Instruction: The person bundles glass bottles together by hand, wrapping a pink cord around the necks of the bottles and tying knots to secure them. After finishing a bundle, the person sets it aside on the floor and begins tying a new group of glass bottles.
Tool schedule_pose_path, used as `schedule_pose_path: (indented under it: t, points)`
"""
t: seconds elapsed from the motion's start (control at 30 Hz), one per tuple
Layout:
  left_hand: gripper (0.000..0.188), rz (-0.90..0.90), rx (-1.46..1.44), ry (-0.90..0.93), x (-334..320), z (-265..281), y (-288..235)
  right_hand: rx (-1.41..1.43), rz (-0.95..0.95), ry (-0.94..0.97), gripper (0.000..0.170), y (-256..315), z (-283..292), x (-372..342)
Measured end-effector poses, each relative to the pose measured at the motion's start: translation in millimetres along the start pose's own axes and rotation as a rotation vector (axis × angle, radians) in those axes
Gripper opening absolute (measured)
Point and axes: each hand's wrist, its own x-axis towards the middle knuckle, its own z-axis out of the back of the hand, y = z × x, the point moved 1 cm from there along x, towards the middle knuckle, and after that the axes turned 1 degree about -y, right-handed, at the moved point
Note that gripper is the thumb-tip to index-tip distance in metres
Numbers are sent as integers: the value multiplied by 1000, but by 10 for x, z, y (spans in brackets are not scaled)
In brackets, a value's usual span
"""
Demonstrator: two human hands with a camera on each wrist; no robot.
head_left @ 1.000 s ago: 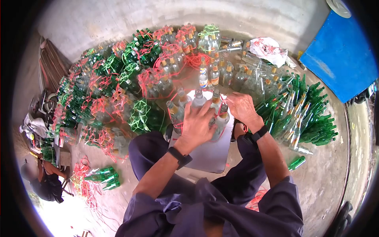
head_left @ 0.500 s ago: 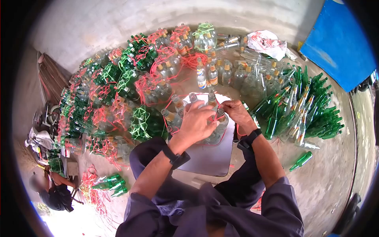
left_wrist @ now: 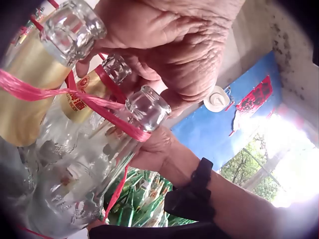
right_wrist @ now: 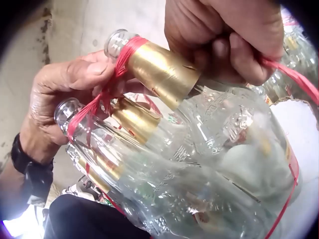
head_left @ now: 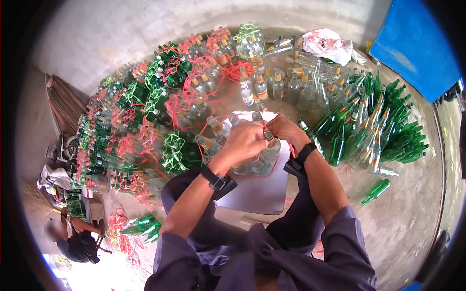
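Observation:
A cluster of clear glass bottles (right_wrist: 214,169), some with gold neck labels, stands upright on a white board (head_left: 262,196) between the person's knees. Red plastic twine (left_wrist: 30,90) loops from neck to neck, and another red strand runs round the bottles lower down. Over the necks, my left hand (head_left: 241,141) pinches the twine between thumb and fingers beside a bottle mouth, as the right wrist view shows. Opposite it, at the right-hand necks, my right hand (head_left: 286,130) has curled fingers gripping a strand of the twine, whose end trails away from the fist.
Many tied bottle bundles (head_left: 145,136) fill the floor to the left. Loose green bottles (head_left: 403,138) lie heaped at the right, one green bottle (head_left: 376,191) apart. Clear labelled bottles (head_left: 261,89) stand just beyond the board. A seated person (head_left: 77,242) is at far left.
My left hand's spread fingers have drawn together over the necks and moved close to my right hand. My right hand's fingers have curled in at the twine. The head view has shifted slightly.

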Motion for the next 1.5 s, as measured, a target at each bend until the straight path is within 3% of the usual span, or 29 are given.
schedule_pose_path:
  t: [0.1,0.17,0.3,0.5,0.57,1.0,1.07,1.2,1.4,1.5]
  points:
    - [20,-27,-26,-56,-6,-7,-5,-73,-34,-37,20,67,29,-85]
    - [19,4,-18,-45,-25,-5,-11,184,-81,-5,22,90,91,-212]
    - [15,-35,79,-152,-96,67,-55,245,-91,95,24,59,183,-276]
    - [15,-48,280,-323,-274,105,-233,366,-9,76,27,222,191,-520]
    - [17,-21,251,-411,-327,61,-249,442,45,51,18,286,167,-604]
    - [13,191,34,-382,-412,158,167,346,47,14,23,256,114,-553]
    - [11,251,139,-363,-375,170,140,292,33,-12,22,320,117,-619]
    - [10,318,88,-315,-270,249,189,368,46,-16,21,300,88,-612]
    - [7,247,291,-277,-155,275,231,178,145,-174,25,214,71,-555]
    - [12,251,417,-168,-159,230,123,-63,176,-269,27,197,81,-561]
